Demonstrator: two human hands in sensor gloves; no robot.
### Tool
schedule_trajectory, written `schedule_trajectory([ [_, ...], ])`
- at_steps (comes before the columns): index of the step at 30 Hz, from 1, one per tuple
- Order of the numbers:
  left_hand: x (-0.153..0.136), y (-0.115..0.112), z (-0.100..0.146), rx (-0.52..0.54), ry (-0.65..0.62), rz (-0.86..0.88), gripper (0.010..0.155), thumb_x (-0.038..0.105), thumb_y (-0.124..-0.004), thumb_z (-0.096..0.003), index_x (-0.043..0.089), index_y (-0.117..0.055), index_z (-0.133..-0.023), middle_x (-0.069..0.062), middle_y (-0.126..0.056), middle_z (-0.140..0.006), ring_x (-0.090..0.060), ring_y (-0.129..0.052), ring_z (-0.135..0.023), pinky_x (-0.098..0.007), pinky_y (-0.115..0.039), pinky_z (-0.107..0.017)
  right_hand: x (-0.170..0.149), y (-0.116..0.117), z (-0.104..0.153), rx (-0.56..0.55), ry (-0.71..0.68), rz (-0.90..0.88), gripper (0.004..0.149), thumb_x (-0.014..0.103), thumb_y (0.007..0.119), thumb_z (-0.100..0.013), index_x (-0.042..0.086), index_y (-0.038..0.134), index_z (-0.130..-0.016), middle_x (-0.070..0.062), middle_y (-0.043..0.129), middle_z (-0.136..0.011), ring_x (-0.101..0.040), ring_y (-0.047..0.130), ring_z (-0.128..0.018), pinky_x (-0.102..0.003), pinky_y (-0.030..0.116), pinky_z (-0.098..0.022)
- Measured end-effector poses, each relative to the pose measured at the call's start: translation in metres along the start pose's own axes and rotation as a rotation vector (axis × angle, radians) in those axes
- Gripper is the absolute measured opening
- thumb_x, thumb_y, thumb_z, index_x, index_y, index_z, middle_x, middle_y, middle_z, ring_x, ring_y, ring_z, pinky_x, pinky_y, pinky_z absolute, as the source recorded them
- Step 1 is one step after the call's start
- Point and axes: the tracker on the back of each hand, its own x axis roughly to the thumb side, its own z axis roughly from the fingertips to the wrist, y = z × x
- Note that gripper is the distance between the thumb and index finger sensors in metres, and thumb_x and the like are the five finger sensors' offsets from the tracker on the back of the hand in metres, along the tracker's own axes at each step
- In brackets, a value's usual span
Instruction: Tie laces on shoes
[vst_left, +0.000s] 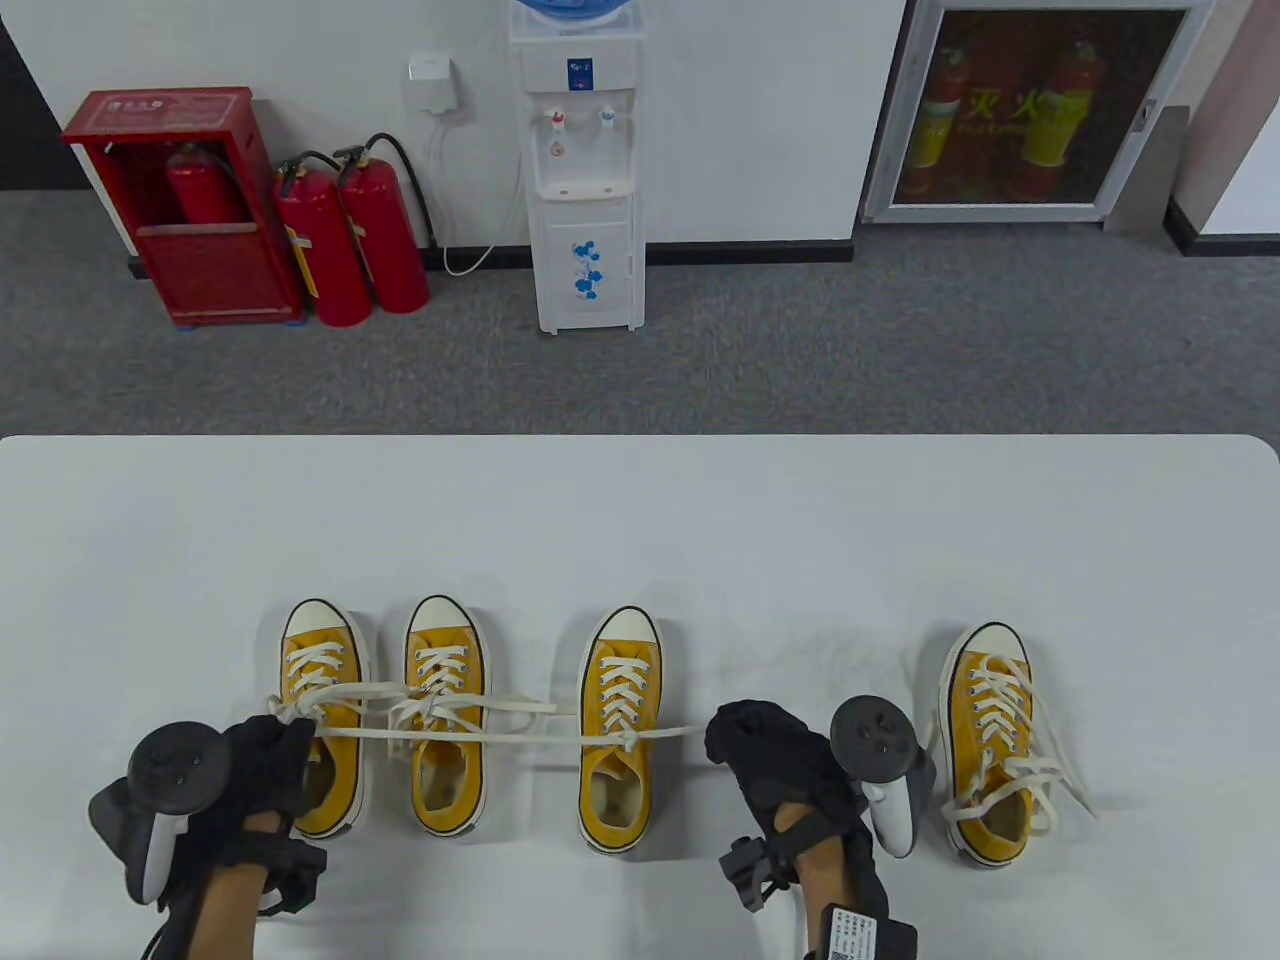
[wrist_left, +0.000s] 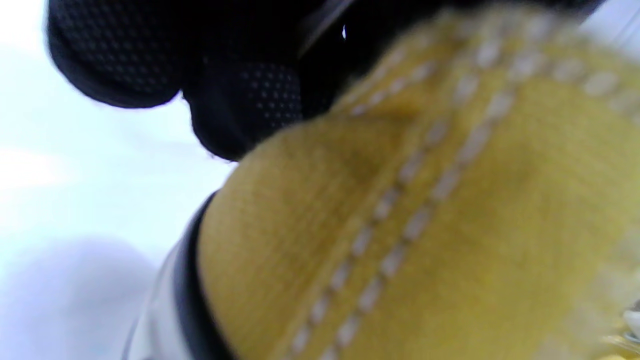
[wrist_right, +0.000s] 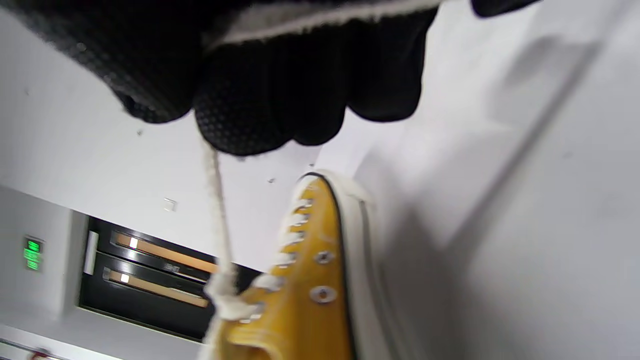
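Note:
Several yellow canvas shoes with white laces stand in a row on the white table (vst_left: 640, 520). My left hand (vst_left: 268, 752) grips one lace end (vst_left: 450, 736) of the third shoe (vst_left: 619, 730); this lace runs taut across the two left shoes (vst_left: 320, 735) (vst_left: 446, 725). My right hand (vst_left: 745, 742) grips the other end (vst_left: 672, 732), just right of that shoe. A knot (vst_left: 626, 741) sits on the shoe's tongue. In the right wrist view my fingers (wrist_right: 265, 100) hold the lace (wrist_right: 218, 215) leading to the knot (wrist_right: 225, 295). The left wrist view shows blurred yellow canvas (wrist_left: 425, 225) under my fingers (wrist_left: 240, 100).
A fourth yellow shoe (vst_left: 990, 740) with loosely tied laces stands at the right, close to my right hand's tracker (vst_left: 876, 735). Loose lace ends (vst_left: 500, 706) from the two left shoes lie across them. Fire extinguishers and a water dispenser stand on the floor beyond the table.

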Motion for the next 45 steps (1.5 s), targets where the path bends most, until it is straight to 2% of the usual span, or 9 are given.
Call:
schedule_trajectory([
  [7,0.0,0.0,0.0,-0.001,0.001,0.003,0.036,0.055,-0.079,-0.0472,0.025,-0.094,-0.06,-0.006,-0.1,-0.074,-0.026,-0.108,-0.044,-0.053,-0.088,-0.041,0.01,0.013,0.001,0.086,-0.101,-0.25,0.042,0.054,0.086,-0.043,0.017,0.098,-0.058,-0.002,0.09,-0.087,-0.034,0.085,-0.088,-0.07,0.052,-0.068],
  [13,0.0,0.0,0.0,-0.003,0.0,0.002,0.036,0.055,-0.079,-0.0472,0.025,-0.094,-0.06,-0.006,-0.1,-0.074,-0.026,-0.107,-0.045,-0.053,-0.088,-0.042,0.017,0.03,0.0,0.225,-0.155,-0.396,0.046,0.055,0.087,-0.042,0.013,0.097,-0.059,-0.002,0.086,-0.094,-0.036,0.077,-0.098,-0.071,0.047,-0.069],
  [19,0.0,0.0,0.0,-0.003,-0.001,-0.001,0.035,0.055,-0.079,-0.0473,0.025,-0.094,-0.06,-0.006,-0.1,-0.075,-0.026,-0.107,-0.045,-0.053,-0.088,-0.042,0.025,0.049,0.002,0.384,-0.181,-0.453,0.047,0.052,0.087,-0.043,0.013,0.095,-0.07,-0.003,0.08,-0.102,-0.039,0.065,-0.106,-0.075,0.033,-0.07],
  [23,0.001,0.0,0.0,-0.003,-0.003,-0.007,0.036,0.055,-0.079,-0.0474,0.025,-0.094,-0.06,-0.006,-0.1,-0.075,-0.026,-0.107,-0.045,-0.053,-0.088,-0.042,0.032,0.059,0.004,0.425,-0.195,-0.473,0.048,0.046,0.088,-0.044,0.013,0.093,-0.079,-0.002,0.078,-0.103,-0.039,0.061,-0.108,-0.075,0.026,-0.069],
  [28,0.001,0.0,0.0,-0.012,-0.001,0.001,0.036,0.056,-0.079,-0.0474,0.025,-0.094,-0.06,-0.005,-0.1,-0.069,-0.025,-0.107,-0.041,-0.052,-0.088,-0.041,0.036,0.067,0.007,0.405,-0.213,-0.447,0.052,0.042,0.088,-0.045,0.017,0.085,-0.09,-0.005,0.07,-0.106,-0.042,0.062,-0.107,-0.075,0.026,-0.07],
  [32,0.002,0.001,0.0,-0.011,-0.007,0.024,0.037,0.056,-0.078,-0.0472,0.026,-0.093,-0.061,-0.003,-0.101,-0.062,-0.021,-0.106,-0.033,-0.051,-0.089,-0.037,0.036,0.067,0.008,0.385,-0.209,-0.429,0.052,0.039,0.087,-0.045,0.018,0.081,-0.093,-0.006,0.068,-0.105,-0.041,0.072,-0.101,-0.076,0.033,-0.07],
  [37,0.014,0.009,0.005,0.009,-0.064,0.103,0.037,0.057,-0.078,-0.0472,0.026,-0.093,-0.062,-0.003,-0.101,-0.06,-0.02,-0.105,-0.031,-0.05,-0.089,-0.035,0.034,0.065,0.007,0.319,-0.201,-0.407,0.054,0.036,0.087,-0.045,0.017,0.077,-0.095,-0.007,0.065,-0.105,-0.032,0.081,-0.091,-0.074,0.041,-0.07],
  [41,0.03,0.018,0.013,0.017,-0.155,0.224,0.037,0.057,-0.078,-0.0474,0.027,-0.093,-0.062,-0.003,-0.1,-0.062,-0.021,-0.105,-0.033,-0.05,-0.089,-0.037,0.035,0.064,0.007,0.296,-0.179,-0.393,0.056,0.034,0.087,-0.045,0.016,0.074,-0.097,-0.008,0.062,-0.106,-0.03,0.082,-0.087,-0.072,0.044,-0.07],
  [45,0.048,0.016,0.019,-0.088,-0.26,0.439,0.037,0.057,-0.077,-0.048,0.028,-0.092,-0.065,-0.002,-0.101,-0.07,-0.022,-0.109,-0.042,-0.051,-0.09,-0.041,0.034,0.067,0.007,0.29,-0.16,-0.365,0.057,0.031,0.087,-0.045,0.014,0.072,-0.098,-0.009,0.059,-0.106,-0.027,0.083,-0.083,-0.069,0.049,-0.069],
])
